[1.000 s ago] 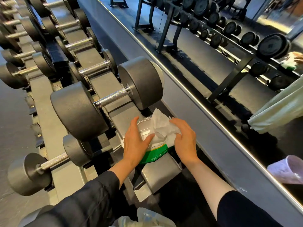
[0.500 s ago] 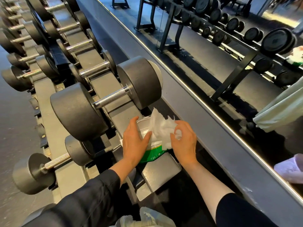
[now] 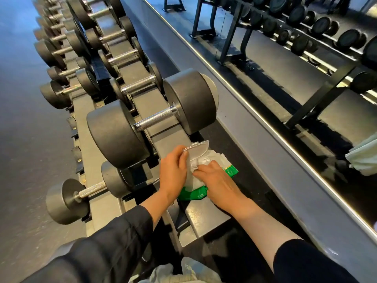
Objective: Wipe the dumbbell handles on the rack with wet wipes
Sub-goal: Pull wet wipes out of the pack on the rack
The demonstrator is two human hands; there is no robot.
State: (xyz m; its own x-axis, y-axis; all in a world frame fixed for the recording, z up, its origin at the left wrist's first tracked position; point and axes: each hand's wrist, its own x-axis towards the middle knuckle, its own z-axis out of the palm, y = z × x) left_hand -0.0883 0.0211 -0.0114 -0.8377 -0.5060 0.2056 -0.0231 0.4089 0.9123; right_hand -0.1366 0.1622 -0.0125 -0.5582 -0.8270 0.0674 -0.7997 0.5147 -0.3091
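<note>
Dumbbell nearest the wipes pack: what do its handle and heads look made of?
Handle: bare metal, probably chromed steel; bright shine and knurled grip texture. Heads: matte dark grey, likely rubber or urethane coating, though painted iron is possible.

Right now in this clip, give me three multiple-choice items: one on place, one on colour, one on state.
1. Where does the wipes pack lie?
A. on the floor
B. on the rack, near the big dumbbell
C. on a bench

2. What colour is the pack's printed wrapper?
A. green
B. red
C. blue

3. How is the pack's lid?
A. flipped open
B. closed
C. torn off

Answers: 1 B, it sits on the grey shelf between the left hand and right hand; 2 A, green shows below the hands; 3 A, the white lid stands raised.
</note>
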